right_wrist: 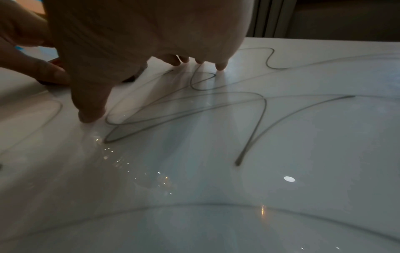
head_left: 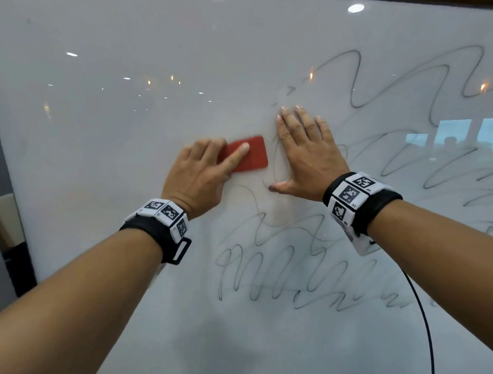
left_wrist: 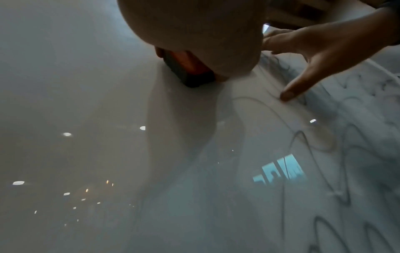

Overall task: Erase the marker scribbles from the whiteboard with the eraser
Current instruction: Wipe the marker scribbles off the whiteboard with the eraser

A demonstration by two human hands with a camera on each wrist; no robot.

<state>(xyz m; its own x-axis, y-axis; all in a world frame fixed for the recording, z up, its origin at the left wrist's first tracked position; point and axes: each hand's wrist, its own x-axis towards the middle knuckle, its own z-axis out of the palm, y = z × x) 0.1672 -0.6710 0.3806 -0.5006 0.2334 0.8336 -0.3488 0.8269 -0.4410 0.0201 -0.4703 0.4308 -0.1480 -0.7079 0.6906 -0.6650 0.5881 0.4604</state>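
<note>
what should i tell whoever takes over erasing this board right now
Left hand holds the red eraser against the whiteboard, forefinger laid along its back.
Right hand is flat on the board, fingers spread, just right of the eraser.
Done: the board left of the eraser looks wiped.
Left: the marker scribbles below the hands, and those running off to the right and upper right.
</note>
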